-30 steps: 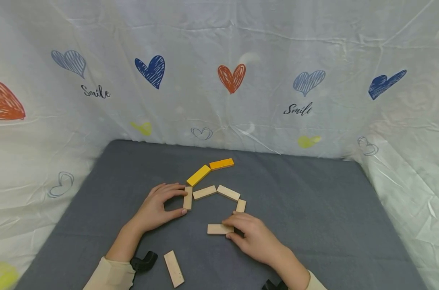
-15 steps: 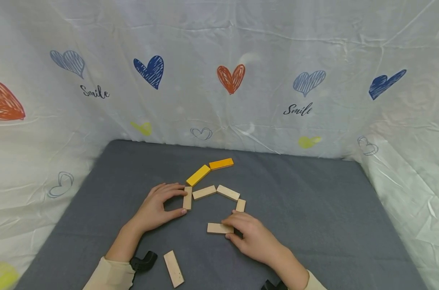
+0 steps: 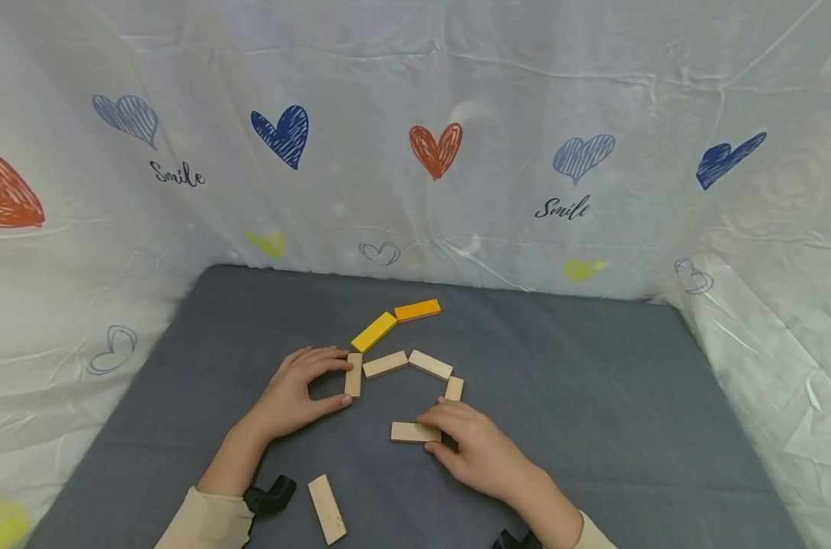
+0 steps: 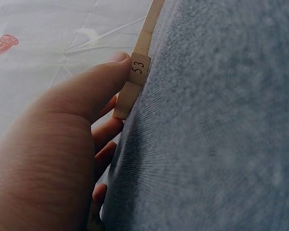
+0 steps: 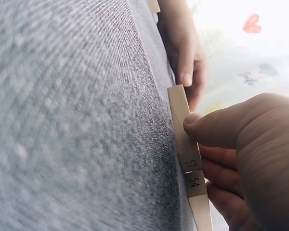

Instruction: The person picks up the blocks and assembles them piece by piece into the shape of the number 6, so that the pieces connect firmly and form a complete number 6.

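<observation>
My left hand (image 3: 295,387) pinches a plain wooden block (image 3: 353,374) between thumb and index finger; its end, marked 53, shows in the left wrist view (image 4: 138,68). To the right, my right hand (image 3: 480,450) grips the right end of another wooden block (image 3: 409,432), lying crosswise and marked 57 in the right wrist view. Between the hands, a slanted wooden block (image 3: 386,364) and a second one (image 3: 431,364) form a peak. A short piece of wooden block (image 3: 454,388) shows beyond my right fingers, the rest hidden.
Behind the arch lie a yellow block (image 3: 373,332) and an orange-yellow block (image 3: 418,310), nearly end to end. One loose wooden block (image 3: 327,508) rests near the front, right of my left forearm. A grey cloth (image 3: 559,366) covers the table, with a white heart-printed curtain (image 3: 498,213) behind.
The block in my right hand has edged very slightly away from me, toward the arch. My left hand and the other blocks stay in place.
</observation>
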Demonstrator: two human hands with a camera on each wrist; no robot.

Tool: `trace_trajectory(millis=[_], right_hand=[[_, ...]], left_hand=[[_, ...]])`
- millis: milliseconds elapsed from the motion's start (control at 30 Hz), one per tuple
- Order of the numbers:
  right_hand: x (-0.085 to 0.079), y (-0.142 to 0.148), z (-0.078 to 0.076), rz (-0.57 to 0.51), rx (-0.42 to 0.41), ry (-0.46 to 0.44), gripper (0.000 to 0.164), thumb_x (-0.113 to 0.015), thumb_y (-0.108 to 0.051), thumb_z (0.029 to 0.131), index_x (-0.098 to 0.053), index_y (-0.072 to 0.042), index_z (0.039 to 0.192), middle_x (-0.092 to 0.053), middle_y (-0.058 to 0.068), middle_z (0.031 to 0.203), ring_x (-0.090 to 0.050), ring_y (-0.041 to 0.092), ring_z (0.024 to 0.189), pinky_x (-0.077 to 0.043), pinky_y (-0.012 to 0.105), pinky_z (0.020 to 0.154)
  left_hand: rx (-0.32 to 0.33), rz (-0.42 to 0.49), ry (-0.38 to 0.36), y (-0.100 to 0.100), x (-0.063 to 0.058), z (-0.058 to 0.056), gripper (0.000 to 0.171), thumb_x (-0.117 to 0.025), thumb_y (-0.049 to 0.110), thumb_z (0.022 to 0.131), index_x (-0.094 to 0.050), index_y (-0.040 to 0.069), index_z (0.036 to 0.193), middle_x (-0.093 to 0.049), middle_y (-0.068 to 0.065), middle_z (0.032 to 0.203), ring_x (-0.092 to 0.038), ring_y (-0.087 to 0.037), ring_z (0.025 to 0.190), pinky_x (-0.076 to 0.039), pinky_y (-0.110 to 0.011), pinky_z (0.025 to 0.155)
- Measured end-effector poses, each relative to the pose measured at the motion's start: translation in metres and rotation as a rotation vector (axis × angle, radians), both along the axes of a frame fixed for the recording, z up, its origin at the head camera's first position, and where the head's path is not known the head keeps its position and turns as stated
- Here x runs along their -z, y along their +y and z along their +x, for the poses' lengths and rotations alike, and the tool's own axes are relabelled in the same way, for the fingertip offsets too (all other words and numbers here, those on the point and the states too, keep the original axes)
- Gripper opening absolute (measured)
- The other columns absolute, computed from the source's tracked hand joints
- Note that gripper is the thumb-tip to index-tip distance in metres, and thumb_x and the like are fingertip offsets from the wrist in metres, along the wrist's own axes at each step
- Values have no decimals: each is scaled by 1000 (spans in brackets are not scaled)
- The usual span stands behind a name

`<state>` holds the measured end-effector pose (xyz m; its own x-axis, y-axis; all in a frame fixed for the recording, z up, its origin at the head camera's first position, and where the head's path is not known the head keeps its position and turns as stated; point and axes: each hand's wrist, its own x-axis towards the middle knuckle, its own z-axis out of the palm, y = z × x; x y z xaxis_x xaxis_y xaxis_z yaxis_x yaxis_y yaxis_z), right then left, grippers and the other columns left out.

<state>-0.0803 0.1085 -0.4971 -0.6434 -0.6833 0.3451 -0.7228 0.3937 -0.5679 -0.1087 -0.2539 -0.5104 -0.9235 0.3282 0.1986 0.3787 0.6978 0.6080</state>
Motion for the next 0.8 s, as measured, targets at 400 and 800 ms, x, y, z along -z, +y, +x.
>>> trace_trajectory(millis=[400,800], right_hand=[[-6,-6,1,5,-18,-10,39,-86,-20,98,-74,-10,134,-73,-4,131,-67,15,127,-47,40,123],[-12,-21,4,69,-74,-65,45,-80,-31,104,-70,-11,143,-70,-5,138,-63,12,133,-43,38,126]], left_hand=[[5,0,12,-1,4,-1,57,-92,44,90,-74,27,141,-63,-2,154,-49,-33,153,-19,-63,132],[3,-10,27,-1,6,0,57,-92,44,90,-74,26,140,-64,-2,154,-49,-33,152,-20,-63,132]])
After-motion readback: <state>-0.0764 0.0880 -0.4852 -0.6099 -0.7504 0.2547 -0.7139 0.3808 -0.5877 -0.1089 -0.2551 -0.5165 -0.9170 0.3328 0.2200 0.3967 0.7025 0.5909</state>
